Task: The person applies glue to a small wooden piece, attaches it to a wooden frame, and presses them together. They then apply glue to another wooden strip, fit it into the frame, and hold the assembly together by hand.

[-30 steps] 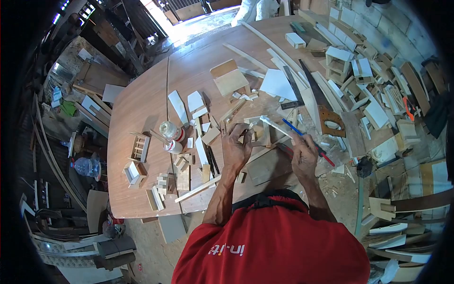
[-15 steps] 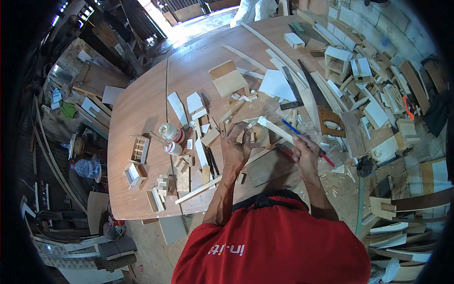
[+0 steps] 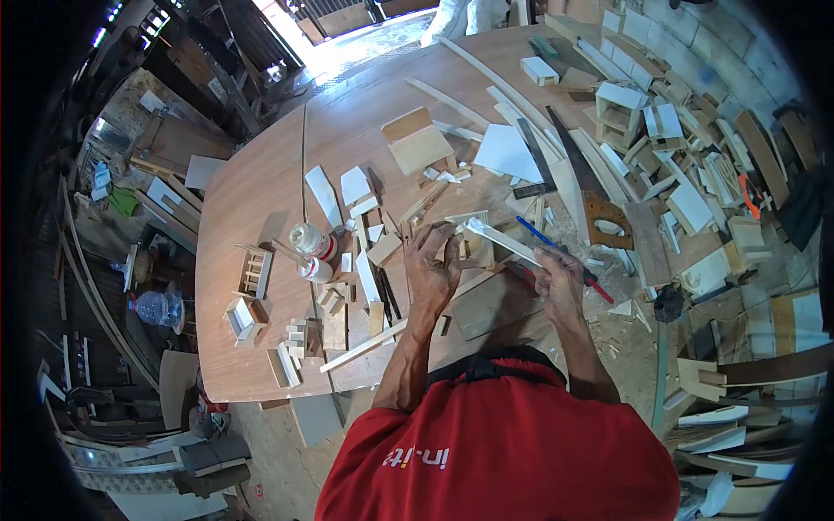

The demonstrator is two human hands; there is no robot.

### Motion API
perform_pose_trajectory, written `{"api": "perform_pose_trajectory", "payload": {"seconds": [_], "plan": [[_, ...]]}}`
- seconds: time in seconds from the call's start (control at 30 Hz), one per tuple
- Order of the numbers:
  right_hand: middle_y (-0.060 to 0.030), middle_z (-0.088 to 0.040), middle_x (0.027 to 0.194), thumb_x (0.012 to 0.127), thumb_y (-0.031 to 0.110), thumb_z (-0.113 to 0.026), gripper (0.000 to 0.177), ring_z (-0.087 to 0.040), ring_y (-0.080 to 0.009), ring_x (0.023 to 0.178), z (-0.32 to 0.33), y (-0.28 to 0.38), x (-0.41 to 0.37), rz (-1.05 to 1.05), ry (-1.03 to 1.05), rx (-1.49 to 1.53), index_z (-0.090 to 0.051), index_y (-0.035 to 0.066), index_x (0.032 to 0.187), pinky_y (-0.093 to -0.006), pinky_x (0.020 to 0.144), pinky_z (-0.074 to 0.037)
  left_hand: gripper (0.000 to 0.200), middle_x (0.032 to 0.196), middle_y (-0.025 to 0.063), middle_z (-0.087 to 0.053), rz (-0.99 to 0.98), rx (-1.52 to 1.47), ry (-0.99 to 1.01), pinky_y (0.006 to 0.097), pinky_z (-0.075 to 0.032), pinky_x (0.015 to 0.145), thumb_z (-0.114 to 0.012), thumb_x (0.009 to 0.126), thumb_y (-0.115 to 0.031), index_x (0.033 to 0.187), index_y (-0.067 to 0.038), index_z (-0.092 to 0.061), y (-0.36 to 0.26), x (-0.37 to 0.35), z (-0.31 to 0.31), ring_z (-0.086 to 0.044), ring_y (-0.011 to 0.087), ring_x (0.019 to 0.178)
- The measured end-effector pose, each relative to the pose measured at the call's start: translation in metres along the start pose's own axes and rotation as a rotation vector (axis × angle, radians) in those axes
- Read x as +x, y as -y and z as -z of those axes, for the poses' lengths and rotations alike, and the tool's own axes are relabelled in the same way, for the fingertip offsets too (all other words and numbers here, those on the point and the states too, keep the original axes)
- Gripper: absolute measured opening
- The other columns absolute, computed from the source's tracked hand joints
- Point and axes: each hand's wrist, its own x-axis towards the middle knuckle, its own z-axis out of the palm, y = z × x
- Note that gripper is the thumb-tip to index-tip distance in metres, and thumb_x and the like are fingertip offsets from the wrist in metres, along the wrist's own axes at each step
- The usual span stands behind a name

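Observation:
My right hand [image 3: 559,276] is closed round a pale wooden stick [image 3: 512,244] whose far end carries a white blob [image 3: 474,226]. That end is close to the fingertips of my left hand [image 3: 431,265], which grips a small wooden piece [image 3: 465,253]; its exact shape is partly hidden. A small wooden frame [image 3: 473,217] lies behind my left fingers. The blue end of a long tool [image 3: 532,229] shows beyond my right hand, and its red end sticks out on the near side.
On the wooden table [image 3: 252,191] are a handsaw [image 3: 605,227], a black square [image 3: 534,189], two jars [image 3: 311,243] with sticks in them, small wooden models [image 3: 246,319] and offcuts. Wood scraps [image 3: 686,208] are heaped at the right by the wall.
The stick and its white-tipped end have shifted slightly left and down, nearer my left fingers. My right hand has moved a little left with it.

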Motion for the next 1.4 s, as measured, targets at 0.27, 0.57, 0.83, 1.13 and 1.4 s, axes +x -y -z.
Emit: {"api": "perform_pose_trajectory", "payload": {"seconds": [0.27,0.57,0.83,1.13,1.4], "plan": [[0.0084,-0.038,0.057,0.083,0.012,-0.065,0.009,-0.032,-0.0005,0.044,0.003,-0.001,0.007,-0.010,-0.013,0.028,-0.061,0.003,0.086,-0.0188,0.039,-0.021,0.019,0.090,0.0158,-0.064,0.011,-0.071,-0.017,0.0396,-0.047,0.075,-0.065,0.073,0.003,0.091,-0.001,-0.065,0.004,-0.002,-0.002,-0.061,0.0341,0.085],[0.0084,-0.039,0.057,0.083,0.013,-0.064,0.011,-0.032,-0.0010,0.045,-0.001,-0.002,0.004,-0.052,0.027,0.032,-0.063,0.003,0.087,-0.0186,0.039,-0.021,0.018,0.091,0.0162,-0.064,0.040,-0.082,0.005,0.0394,-0.048,0.075,-0.065,0.074,0.003,0.091,-0.001,-0.064,0.005,-0.003,-0.003,-0.062,0.0346,0.085],[0.0033,-0.051,0.064,0.091,0.018,-0.059,0.019,-0.040,-0.0030,0.052,0.015,0.000,0.015,0.110,-0.023,-0.016,-0.065,0.002,0.100,-0.0183,0.047,-0.034,0.007,0.093,0.0124,-0.066,0.341,-0.397,0.013,0.0305,-0.051,0.079,-0.062,0.083,0.002,0.091,0.002,-0.062,0.006,-0.006,-0.002,-0.065,0.0222,0.085],[-0.0048,-0.065,0.085,0.091,0.014,-0.059,0.017,-0.048,-0.0056,0.064,0.025,-0.019,0.013,0.132,0.210,-0.172,-0.062,0.004,0.104,-0.0199,0.052,-0.040,0.015,0.087,0.0040,-0.062,0.884,-1.180,-0.062,0.0359,-0.053,0.080,-0.057,0.088,-0.002,0.103,-0.005,-0.057,0.001,0.004,0.002,-0.064,0.0212,0.082],[0.0072,-0.051,0.065,0.089,0.017,-0.064,0.013,-0.037,-0.0006,0.055,0.018,-0.020,0.027,0.414,0.129,-0.612,-0.066,0.004,0.087,-0.0190,0.049,-0.029,0.017,0.087,0.0005,-0.058,1.043,-1.269,-0.080,0.0291,-0.041,0.066,-0.054,0.091,-0.007,0.107,-0.010,-0.053,0.003,0.002,-0.002,-0.056,0.0142,0.077]]}}
